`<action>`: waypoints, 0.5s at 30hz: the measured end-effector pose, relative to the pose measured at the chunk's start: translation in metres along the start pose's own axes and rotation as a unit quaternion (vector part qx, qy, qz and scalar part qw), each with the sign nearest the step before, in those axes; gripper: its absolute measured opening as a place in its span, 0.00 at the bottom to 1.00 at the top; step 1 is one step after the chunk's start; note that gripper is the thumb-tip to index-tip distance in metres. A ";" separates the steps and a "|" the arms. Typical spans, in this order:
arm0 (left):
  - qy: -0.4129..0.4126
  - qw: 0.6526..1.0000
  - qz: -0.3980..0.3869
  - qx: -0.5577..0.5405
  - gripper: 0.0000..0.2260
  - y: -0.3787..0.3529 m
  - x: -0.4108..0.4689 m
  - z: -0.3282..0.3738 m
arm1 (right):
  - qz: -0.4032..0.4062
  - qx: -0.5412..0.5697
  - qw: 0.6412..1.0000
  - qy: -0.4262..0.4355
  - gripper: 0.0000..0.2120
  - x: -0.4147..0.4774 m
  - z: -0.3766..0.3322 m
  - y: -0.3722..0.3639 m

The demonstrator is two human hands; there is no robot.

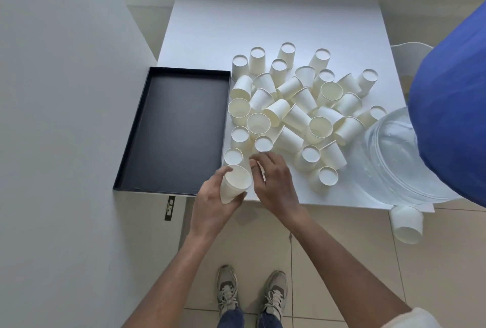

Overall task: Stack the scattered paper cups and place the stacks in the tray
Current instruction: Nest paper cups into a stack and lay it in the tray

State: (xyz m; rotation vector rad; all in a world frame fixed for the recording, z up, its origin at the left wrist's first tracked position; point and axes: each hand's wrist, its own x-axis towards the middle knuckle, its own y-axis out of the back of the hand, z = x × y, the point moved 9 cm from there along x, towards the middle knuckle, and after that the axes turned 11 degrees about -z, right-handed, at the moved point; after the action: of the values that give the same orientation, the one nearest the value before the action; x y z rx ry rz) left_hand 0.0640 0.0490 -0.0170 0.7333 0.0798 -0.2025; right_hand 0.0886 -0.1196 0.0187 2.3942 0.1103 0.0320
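Held cup: A person's left hand (213, 196) curls fingers and thumb round the side wall of one paper cup (235, 183), its mouth tilted up, over the near edge of the worktop (263, 19).
Right hand: The right hand (273, 180) sits just beside the held cup with its fingers bent down. Something white shows between them, but whether it grips a cup cannot be told.
Handling: The cups look like thin paper, probably very light and easy to crush. A gentle hold round the wall, close to the stiffer rolled rim, seems safest.
Loose cups: The scattered cups (297, 106) spread from the near edge toward the right edge, upright, inverted or on their sides. The nearest lie just beyond the fingertips.
Tray: The black tray (171, 130) lies along the worktop's left edge, with no cups in it.
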 end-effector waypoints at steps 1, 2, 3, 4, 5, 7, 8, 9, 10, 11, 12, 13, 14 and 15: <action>0.004 1.000 0.012 0.006 0.30 0.005 -0.001 -0.004 | -0.008 -0.014 1.000 -0.004 0.09 0.010 0.002 -0.005; 0.007 1.000 0.025 0.014 0.30 0.012 -0.001 -0.007 | -0.031 -0.030 0.999 0.001 0.10 0.021 0.002 -0.015; 0.008 0.999 0.038 0.022 0.29 0.018 -0.003 -0.010 | -0.063 -0.053 0.997 0.012 0.11 0.031 0.000 -0.026; 0.009 0.998 0.048 0.030 0.29 0.023 -0.004 -0.013 | -0.096 -0.085 0.991 0.028 0.13 0.039 -0.003 -0.037; 0.010 0.998 0.055 0.035 0.29 0.028 -0.005 -0.015 | -0.127 -0.124 0.983 0.046 0.15 0.045 -0.006 -0.049; 0.017 0.997 0.063 0.043 0.29 0.034 -0.006 -0.021 | -0.183 -0.191 0.962 0.075 0.20 0.053 -0.011 -0.070; 0.020 0.997 0.066 0.047 0.29 0.036 -0.006 -0.024 | -0.208 -0.217 0.951 0.079 0.21 0.055 -0.010 -0.079; 0.024 0.996 0.069 0.049 0.29 0.039 -0.007 -0.027 | -0.228 -0.243 0.940 0.077 0.23 0.057 -0.008 -0.086; 0.027 0.996 0.071 0.052 0.30 0.041 -0.008 -0.029 | -0.239 -0.269 0.930 0.074 0.24 0.058 -0.007 -0.090; 0.027 0.996 0.073 0.053 0.30 0.043 -0.008 -0.030 | -0.241 -0.293 0.923 0.071 0.26 0.060 -0.005 -0.092; 0.026 0.996 0.074 0.054 0.30 0.044 -0.009 -0.031 | -0.237 -0.311 0.918 0.068 0.28 0.061 -0.005 -0.092; 0.025 0.996 0.074 0.052 0.30 0.046 -0.009 -0.032 | -0.232 -0.322 0.916 0.063 0.29 0.062 -0.005 -0.091; 0.025 0.996 0.075 0.050 0.30 0.046 -0.010 -0.033 | -0.229 -0.326 0.915 0.058 0.28 0.062 -0.005 -0.090; 0.025 0.996 0.075 0.048 0.30 0.047 -0.010 -0.032 | -0.227 -0.325 0.916 0.054 0.26 0.061 -0.004 -0.088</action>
State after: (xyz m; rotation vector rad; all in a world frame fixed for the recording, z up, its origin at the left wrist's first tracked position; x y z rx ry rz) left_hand 0.0638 0.1062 -0.0090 0.8363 0.0634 -0.0449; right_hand 0.1432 -0.0475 -0.0386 1.6533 0.6071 -0.0159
